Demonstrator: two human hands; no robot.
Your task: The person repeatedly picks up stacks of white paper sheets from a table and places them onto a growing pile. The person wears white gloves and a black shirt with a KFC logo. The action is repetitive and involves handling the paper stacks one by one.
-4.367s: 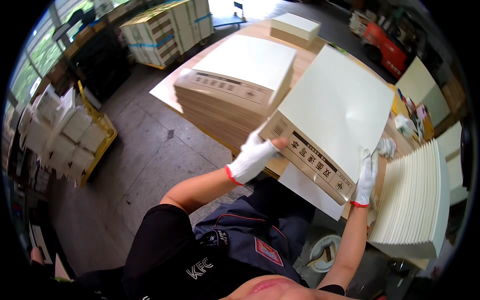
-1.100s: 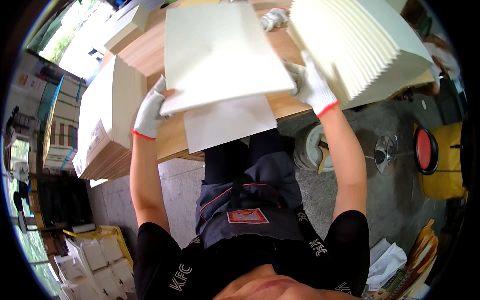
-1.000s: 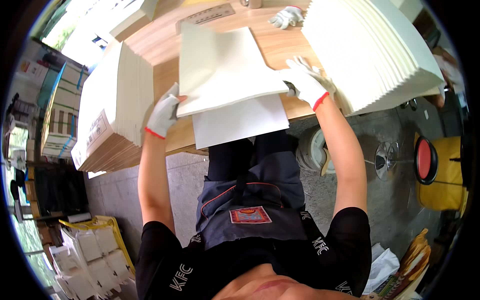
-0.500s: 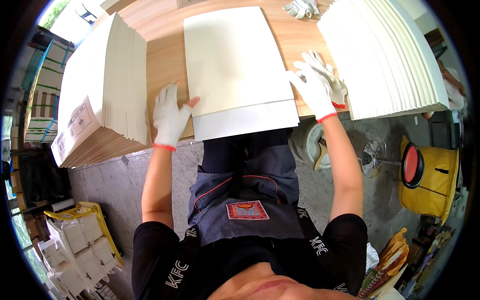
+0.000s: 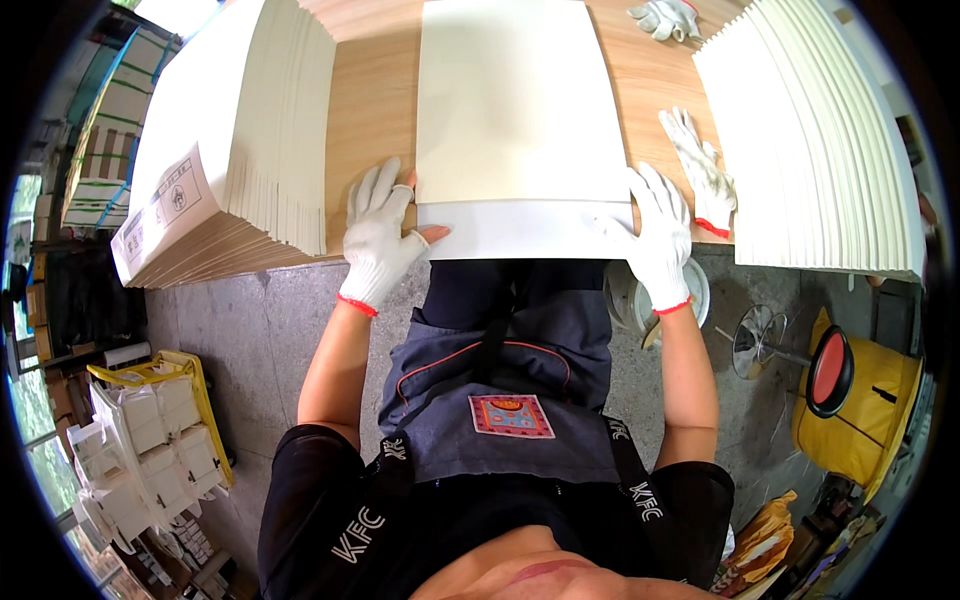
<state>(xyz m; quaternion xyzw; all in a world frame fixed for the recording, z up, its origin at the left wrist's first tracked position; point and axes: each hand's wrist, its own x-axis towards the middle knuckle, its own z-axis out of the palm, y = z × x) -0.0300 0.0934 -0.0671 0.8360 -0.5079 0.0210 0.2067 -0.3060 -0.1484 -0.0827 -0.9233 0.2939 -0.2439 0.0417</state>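
A large cream sheet (image 5: pixel 515 105) lies in front of me on the wooden table, with a whiter strip (image 5: pixel 525 231) showing along its near edge. Whether that strip is a second sheet underneath, I cannot tell. My left hand (image 5: pixel 383 238), in a white knit glove with a bare thumb, rests at the near left corner, thumb over the strip and fingers stretched along the side. At the near right corner lies my gloved right hand (image 5: pixel 656 238), fingers extended, its thumb on the strip. Both hands are open.
Tall stacks of sheets flank the work: a left stack (image 5: pixel 215 130) with a brown printed sheet, and a right stack (image 5: pixel 815 150). One spare glove (image 5: pixel 703 175) lies beside the right stack, another glove (image 5: pixel 665 18) farther back. The table (image 5: pixel 375 90) ends near my waist.
My right hand has left the spare glove and come to the sheet's near right corner. My left hand has moved onto the near left corner. The view has shifted slightly.
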